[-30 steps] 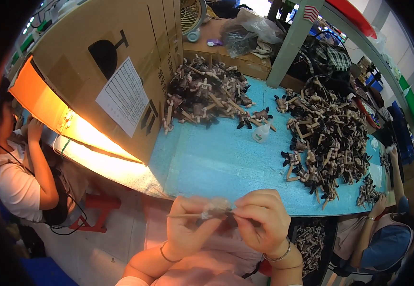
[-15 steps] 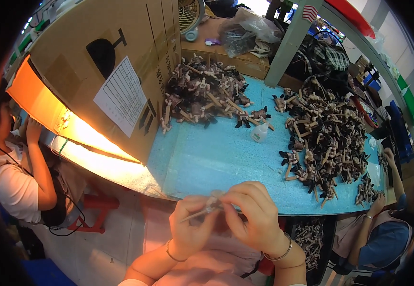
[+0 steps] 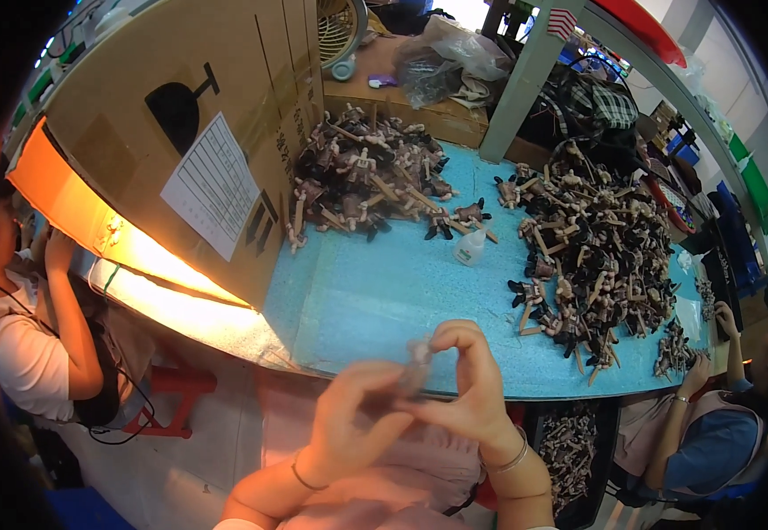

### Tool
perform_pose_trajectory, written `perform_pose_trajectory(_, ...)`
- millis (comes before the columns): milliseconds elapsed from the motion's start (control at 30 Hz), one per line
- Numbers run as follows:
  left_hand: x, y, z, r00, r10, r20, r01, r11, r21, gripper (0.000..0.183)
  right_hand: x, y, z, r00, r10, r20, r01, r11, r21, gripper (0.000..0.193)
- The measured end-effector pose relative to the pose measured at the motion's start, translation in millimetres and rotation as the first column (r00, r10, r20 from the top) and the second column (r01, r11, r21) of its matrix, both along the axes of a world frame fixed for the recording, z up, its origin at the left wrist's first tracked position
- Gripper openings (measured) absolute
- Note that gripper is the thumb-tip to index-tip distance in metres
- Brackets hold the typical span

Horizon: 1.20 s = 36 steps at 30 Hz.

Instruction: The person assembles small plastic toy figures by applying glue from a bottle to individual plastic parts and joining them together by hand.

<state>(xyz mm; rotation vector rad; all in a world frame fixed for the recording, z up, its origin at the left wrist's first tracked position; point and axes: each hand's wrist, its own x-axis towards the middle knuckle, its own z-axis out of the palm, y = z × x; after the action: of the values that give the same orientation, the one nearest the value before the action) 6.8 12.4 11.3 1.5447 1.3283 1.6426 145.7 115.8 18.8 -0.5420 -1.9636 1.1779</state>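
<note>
In front of my body, over the table's near edge, both my hands work on a small doll-like figure [image 3: 417, 364], blurred by motion. My left hand [image 3: 353, 420] pinches its lower part between curled fingers and thumb. My right hand [image 3: 472, 384] is curved around it, with its forefinger at the top and its thumb reaching below. Details of the figure are too smeared to make out. Past my hands lie a far heap of brown-clad figures with wooden sticks [image 3: 366, 177] and a larger heap [image 3: 596, 256] on the right. A small white squeeze bottle [image 3: 470, 248] lies between them.
A tall cardboard box [image 3: 216, 115] stands at the left beside an orange-lit panel [image 3: 57, 190]. A grey post [image 3: 525, 88] rises at the back. One person sits left; another works at right. A black crate [image 3: 570, 459] of pale parts sits below the table.
My right hand has opened its pinch into a wider curve, its forefinger raised. The figure has turned more upright, and its stick no longer shows clearly. The view has shifted slightly.
</note>
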Motion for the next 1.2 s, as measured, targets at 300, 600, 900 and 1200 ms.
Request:
perform_pose_trajectory(300, -7, 22, 16, 0.997, -0.068, -0.025, 0.068, 0.998, 0.012, 0.022, 4, -4, -17, 0.8, 0.245, -0.548, -0.516, 0.746, -0.421, 0.069)
perform_pose_trajectory(600, 7, 16, 12, 0.977, 0.193, -0.091, -0.182, 0.977, 0.114, 0.026, 2, -11, -21, 0.844, 0.157, -0.513, -0.454, 0.719, -0.526, 0.072)
perform_pose_trajectory(900, 4, 17, 15, 0.971, 0.179, -0.162, -0.161, 0.98, 0.117, 0.027, 9, -13, -27, 0.85, 0.158, -0.502, -0.442, 0.731, -0.519, 0.071)
perform_pose_trajectory(1200, 5, 16, 20, 0.951, 0.144, -0.275, -0.106, 0.983, 0.147, 0.047, 9, -22, -17, 0.886, 0.066, -0.459, -0.365, 0.71, -0.602, 0.066)
